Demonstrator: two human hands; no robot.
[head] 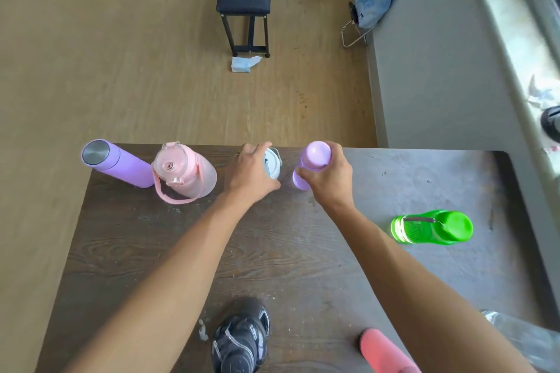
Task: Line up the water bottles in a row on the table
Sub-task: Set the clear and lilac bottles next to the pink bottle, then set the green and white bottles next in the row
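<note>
Along the far edge of the dark wooden table [272,251] stand a purple steel-capped bottle [118,165] and a pink bottle [185,171] with a strap. My left hand [250,174] grips a white-lidded bottle [272,162] beside them. To its right, my right hand [328,177] holds a lilac bottle [316,154] upright at the same edge. A green bottle [431,227] stands apart on the right. At the near edge are a black bottle [242,336], a coral bottle [385,351] and a clear bottle [527,339].
Beyond the table is wood floor with a black stool [244,0], a tissue pack [242,63] and folding chairs [357,27], one draped with blue cloth. A grey ledge [439,54] runs along the right side.
</note>
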